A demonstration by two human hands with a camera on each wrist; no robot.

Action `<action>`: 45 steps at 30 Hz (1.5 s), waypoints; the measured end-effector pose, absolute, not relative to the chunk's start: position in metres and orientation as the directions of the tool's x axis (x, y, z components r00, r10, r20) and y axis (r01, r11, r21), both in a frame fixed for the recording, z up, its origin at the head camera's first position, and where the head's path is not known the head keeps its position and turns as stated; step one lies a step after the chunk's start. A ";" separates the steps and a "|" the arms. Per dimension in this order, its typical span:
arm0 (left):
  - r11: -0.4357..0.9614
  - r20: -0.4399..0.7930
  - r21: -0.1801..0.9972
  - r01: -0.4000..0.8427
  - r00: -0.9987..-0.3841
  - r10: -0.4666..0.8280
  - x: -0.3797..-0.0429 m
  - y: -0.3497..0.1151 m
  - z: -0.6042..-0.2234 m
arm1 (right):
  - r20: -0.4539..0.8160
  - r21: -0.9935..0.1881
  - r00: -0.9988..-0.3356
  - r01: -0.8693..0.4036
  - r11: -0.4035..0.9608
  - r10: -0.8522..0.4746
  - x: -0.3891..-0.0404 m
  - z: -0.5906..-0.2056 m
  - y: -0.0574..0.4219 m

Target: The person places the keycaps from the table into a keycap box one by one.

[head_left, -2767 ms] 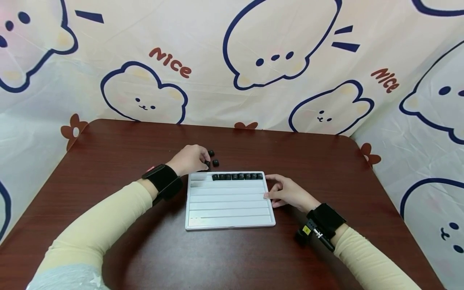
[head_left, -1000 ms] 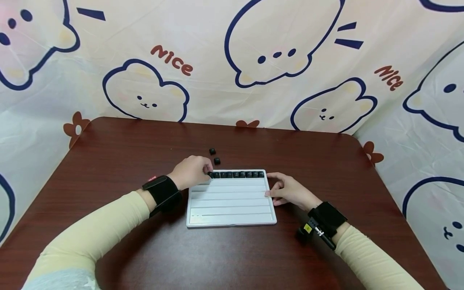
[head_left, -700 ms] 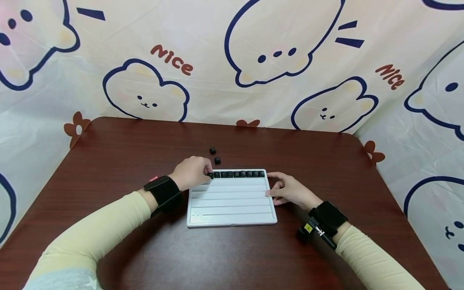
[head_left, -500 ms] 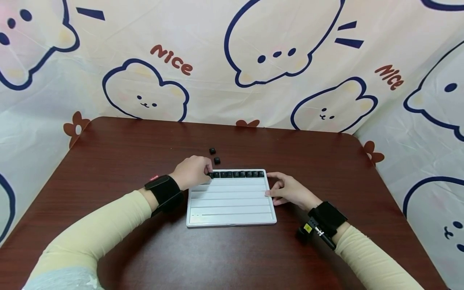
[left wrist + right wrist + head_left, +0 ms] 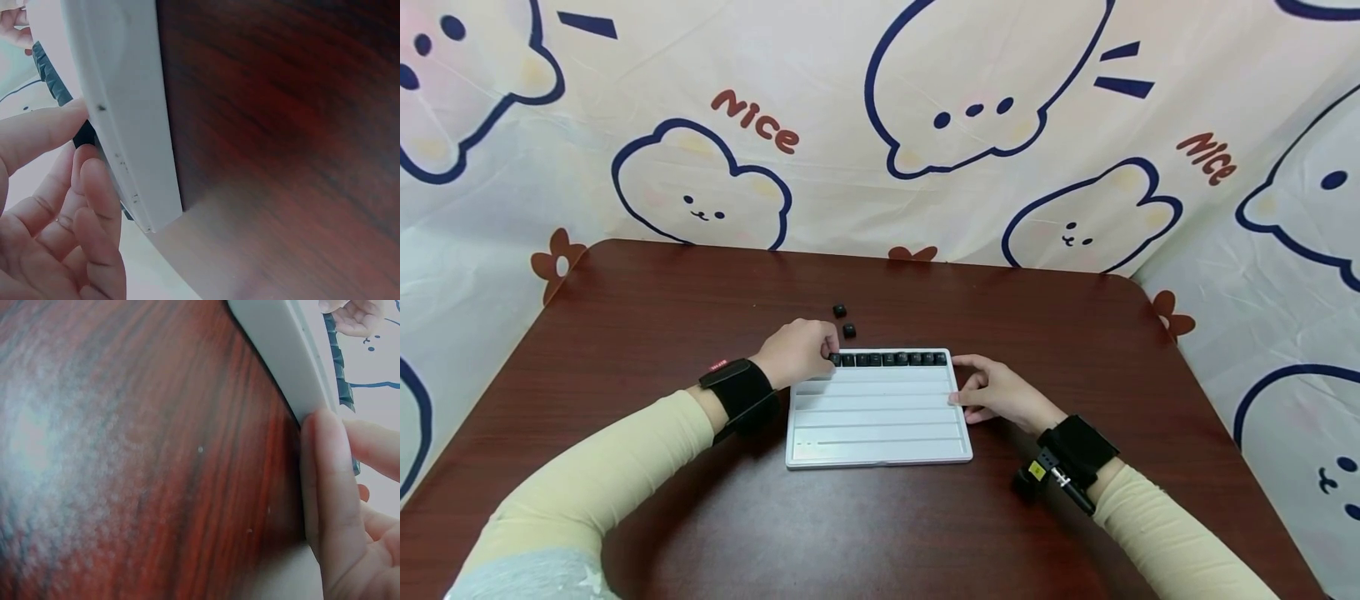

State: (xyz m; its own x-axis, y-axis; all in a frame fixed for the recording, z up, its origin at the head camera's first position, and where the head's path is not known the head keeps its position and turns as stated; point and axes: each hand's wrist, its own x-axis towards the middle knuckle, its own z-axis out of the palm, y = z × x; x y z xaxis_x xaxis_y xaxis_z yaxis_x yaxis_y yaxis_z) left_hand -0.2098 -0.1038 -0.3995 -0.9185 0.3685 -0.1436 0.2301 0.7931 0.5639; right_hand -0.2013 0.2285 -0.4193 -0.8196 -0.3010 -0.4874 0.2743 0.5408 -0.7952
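Note:
A white ridged keycap tray (image 5: 880, 425) lies on the table, with a row of black keycaps (image 5: 889, 360) along its far edge. My left hand (image 5: 797, 350) is at the left end of that row, its thumb and finger pinching a black keycap (image 5: 84, 134) in line with the others. At the tray's right edge, my right hand (image 5: 1003, 396) grips the side, thumb on the rim and other fingers beside it. The right wrist view has this hand's fingertips (image 5: 328, 431) against the tray's side wall.
Two loose black keycaps, one nearer (image 5: 849, 331) and one farther (image 5: 839, 311), lie on the brown table (image 5: 700, 283) just beyond the tray. A printed cloth (image 5: 820, 200) hangs behind the table and along its sides.
My left hand has come from the loose keycaps toward the tray, bringing a keycap to the row's left end. It has hardly moved in the last second. The right hand stays on the tray.

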 end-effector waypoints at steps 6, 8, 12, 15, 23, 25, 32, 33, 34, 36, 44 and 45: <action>0.795 -0.142 0.558 0.237 -0.917 0.373 -0.211 -0.103 -0.400 | -0.483 -0.799 -0.821 0.272 0.536 -0.304 -0.201 -0.420 0.229; 0.795 -0.144 0.559 0.235 -0.917 0.372 -0.211 -0.103 -0.400 | -0.484 -0.800 -0.820 0.272 0.535 -0.305 -0.201 -0.420 0.229; 0.793 -0.144 0.563 0.232 -0.917 0.371 -0.211 -0.103 -0.401 | -0.485 -0.800 -0.819 0.274 0.535 -0.306 -0.201 -0.420 0.229; 0.792 -0.144 0.563 0.234 -0.917 0.373 -0.212 -0.103 -0.401 | -0.483 -0.800 -0.820 0.272 0.534 -0.306 -0.202 -0.420 0.229; 0.793 -0.162 0.568 0.220 -0.915 0.370 -0.211 -0.103 -0.398 | -0.478 -0.801 -0.824 0.265 0.537 -0.306 -0.202 -0.418 0.229; 0.790 -0.166 0.572 0.219 -0.913 0.373 -0.211 -0.103 -0.398 | -0.479 -0.801 -0.823 0.267 0.536 -0.305 -0.202 -0.418 0.229; 0.784 -0.162 0.579 0.222 -0.912 0.377 -0.212 -0.104 -0.398 | -0.482 -0.800 -0.820 0.268 0.537 -0.309 -0.201 -0.418 0.229; 0.783 -0.160 0.581 0.223 -0.912 0.378 -0.212 -0.104 -0.399 | -0.482 -0.800 -0.820 0.268 0.537 -0.309 -0.201 -0.419 0.229; 0.782 -0.158 0.581 0.225 -0.912 0.380 -0.212 -0.104 -0.399 | -0.482 -0.800 -0.819 0.268 0.537 -0.310 -0.201 -0.419 0.229; 0.778 -0.157 0.588 0.222 -0.912 0.379 -0.212 -0.104 -0.399 | -0.484 -0.799 -0.818 0.270 0.538 -0.309 -0.200 -0.419 0.229; 0.775 -0.164 0.596 0.209 -0.913 0.373 -0.211 -0.106 -0.399 | -0.486 -0.798 -0.820 0.274 0.538 -0.304 -0.200 -0.421 0.230; 0.776 -0.165 0.595 0.209 -0.913 0.372 -0.211 -0.106 -0.399 | -0.486 -0.798 -0.820 0.274 0.536 -0.304 -0.200 -0.421 0.230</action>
